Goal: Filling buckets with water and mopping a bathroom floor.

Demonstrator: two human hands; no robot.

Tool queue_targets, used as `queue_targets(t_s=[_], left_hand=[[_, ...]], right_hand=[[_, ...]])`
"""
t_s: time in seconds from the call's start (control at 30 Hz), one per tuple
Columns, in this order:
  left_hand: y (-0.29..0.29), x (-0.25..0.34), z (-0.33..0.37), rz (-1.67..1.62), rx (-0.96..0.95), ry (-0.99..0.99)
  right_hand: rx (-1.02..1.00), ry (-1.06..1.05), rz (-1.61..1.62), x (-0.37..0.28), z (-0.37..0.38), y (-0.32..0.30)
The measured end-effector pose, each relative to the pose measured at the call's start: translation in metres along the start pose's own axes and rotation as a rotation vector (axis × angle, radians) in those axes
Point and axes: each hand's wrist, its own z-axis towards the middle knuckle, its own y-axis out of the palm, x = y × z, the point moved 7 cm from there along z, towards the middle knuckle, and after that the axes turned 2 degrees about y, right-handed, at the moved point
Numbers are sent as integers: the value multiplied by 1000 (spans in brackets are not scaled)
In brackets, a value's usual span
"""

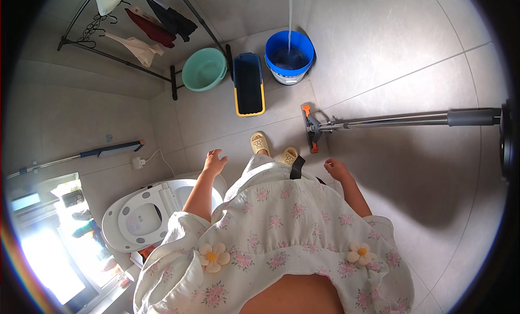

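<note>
My left hand (215, 162) hangs in the air left of my body, its fingers apart and nothing in it. The white toilet (140, 216) with its raised lid stands just below it. On my right side, my right hand (337, 169) is loosely curled, with no object visible in it. A squeeze mop (314, 128) with orange ends lies nearest that hand, apart from it. Ahead of my yellow slippers (260, 142) stand a blue and yellow mop bucket (249, 86) and a round bucket with a blue rim (289, 70). Water runs into the round bucket from above.
A mint-green basin (205, 70) sits beside the mop bucket. Clothes hang on a dark metal rack (119, 60) at the far left. Along the left wall are a long-handled tool (108, 149), a plugged-in cord (139, 163) and a bright window (51, 260).
</note>
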Motion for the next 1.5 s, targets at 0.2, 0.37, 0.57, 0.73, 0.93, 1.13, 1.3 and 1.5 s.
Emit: queue_targets(t_s=[0.2, 0.37, 0.57, 0.73, 0.93, 1.13, 1.3, 1.5], left_hand=[[-2, 2, 0, -43, -19, -35], [-3, 1, 1, 3, 21, 11], [4, -6, 4, 18, 8, 12], [-1, 3, 1, -13, -27, -28], [-4, 8, 0, -33, -46, -42], [-4, 7, 2, -27, -39, -10], [-3, 9, 3, -25, -36, -16], [-3, 9, 3, -14, -45, -27]], right_hand=[[-44, 76, 43, -1, 0, 0], [-37, 71, 37, -3, -2, -2], [-33, 62, 56, -3, -1, -1], [-36, 74, 56, -2, 1, 2], [-42, 67, 42, -1, 2, 3], [-5, 9, -2, -4, 0, 2], [-39, 76, 54, -1, 2, 3], [-2, 9, 3, 0, 6, 4]])
